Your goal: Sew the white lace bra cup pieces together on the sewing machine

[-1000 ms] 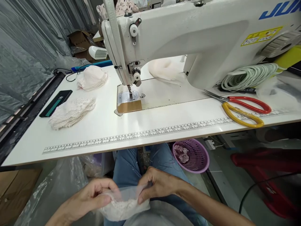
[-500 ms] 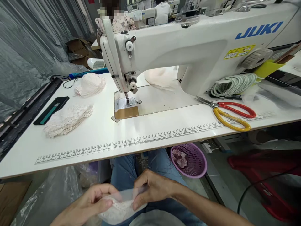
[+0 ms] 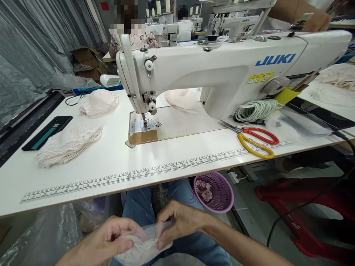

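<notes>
below the table (image 3: 166, 162) | left hand (image 3: 109, 242) and right hand (image 3: 177, 221) are pinching the lace piece (image 3: 140, 249), grips clenched at opposite ends, spreading it flat

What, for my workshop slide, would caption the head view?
Left hand and right hand pinch a lace piece over the lap, before a sewing machine.

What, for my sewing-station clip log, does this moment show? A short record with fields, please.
left hand: pinching the left edge of a lace piece over the lap
right hand: pinching the same piece's right edge
table: sewing machine; scissors to its right; lace stack and phone to its left
under table: purple basket holding scraps
</notes>
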The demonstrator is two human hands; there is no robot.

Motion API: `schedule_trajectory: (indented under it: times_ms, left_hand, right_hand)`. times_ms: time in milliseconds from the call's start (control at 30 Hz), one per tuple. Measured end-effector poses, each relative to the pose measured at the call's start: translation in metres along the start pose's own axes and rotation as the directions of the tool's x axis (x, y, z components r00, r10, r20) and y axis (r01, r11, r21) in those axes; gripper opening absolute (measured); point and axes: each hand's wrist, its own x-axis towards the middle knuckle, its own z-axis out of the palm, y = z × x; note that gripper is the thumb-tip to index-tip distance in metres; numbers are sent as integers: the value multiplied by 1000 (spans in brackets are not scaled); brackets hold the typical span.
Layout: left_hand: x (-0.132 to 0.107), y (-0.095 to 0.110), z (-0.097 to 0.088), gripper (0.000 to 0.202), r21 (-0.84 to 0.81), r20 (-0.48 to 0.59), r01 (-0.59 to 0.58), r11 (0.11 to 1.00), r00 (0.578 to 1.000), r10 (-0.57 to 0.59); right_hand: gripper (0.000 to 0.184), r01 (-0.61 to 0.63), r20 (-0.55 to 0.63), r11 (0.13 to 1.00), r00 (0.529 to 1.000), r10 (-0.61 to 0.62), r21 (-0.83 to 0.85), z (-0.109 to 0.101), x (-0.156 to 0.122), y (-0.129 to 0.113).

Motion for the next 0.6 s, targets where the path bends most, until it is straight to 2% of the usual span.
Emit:
schedule_trajectory:
  times_ms: [200, 367, 600]
  left_hand:
    - [-4, 3, 4, 44, -21, -30, -2, 1000, 1000, 2]
    - [-4, 2, 4, 46, -6, -76, 7, 1000, 997, -7]
    - [-2, 2, 6, 49, 11, -60, 6, 1000, 998, -5]
  right_hand:
    - [37, 48, -23, 995, 998, -50, -86, 1, 4, 4]
    - [37, -5, 9, 1000, 1000, 5, 12, -2, 4, 4]
    - [34, 29, 64, 999, 997, -31, 31, -7, 1, -1]
